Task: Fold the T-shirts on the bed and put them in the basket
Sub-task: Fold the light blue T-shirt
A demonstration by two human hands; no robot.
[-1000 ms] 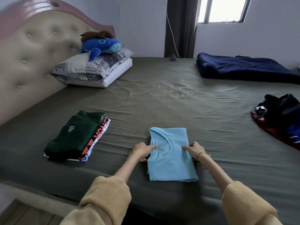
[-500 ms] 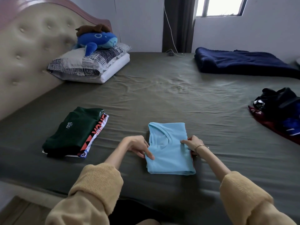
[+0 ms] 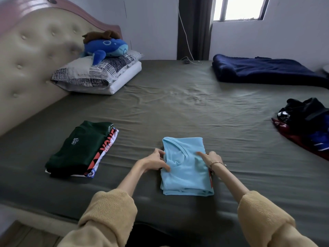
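Observation:
A folded light blue T-shirt (image 3: 187,173) lies on the olive bed sheet (image 3: 178,107) near the front edge. My left hand (image 3: 155,161) pinches its left edge, with the thumb on top of the cloth. My right hand (image 3: 211,157) holds its right edge, one finger lying across the top. To the left sits a stack of folded shirts (image 3: 80,148), a dark green one on top of a white and orange one. A loose pile of black, red and blue clothes (image 3: 308,125) lies at the right edge. No basket is in view.
A padded headboard (image 3: 30,59) runs along the left. At the far left corner lie pillows (image 3: 99,73) with a blue plush whale (image 3: 106,47) on top. A navy blanket (image 3: 263,70) is spread at the far right. A cable (image 3: 188,61) trails onto the bed.
My left hand has moved from resting a finger on the shirt to pinching its left edge with the thumb on top. My right hand has stayed at the right edge.

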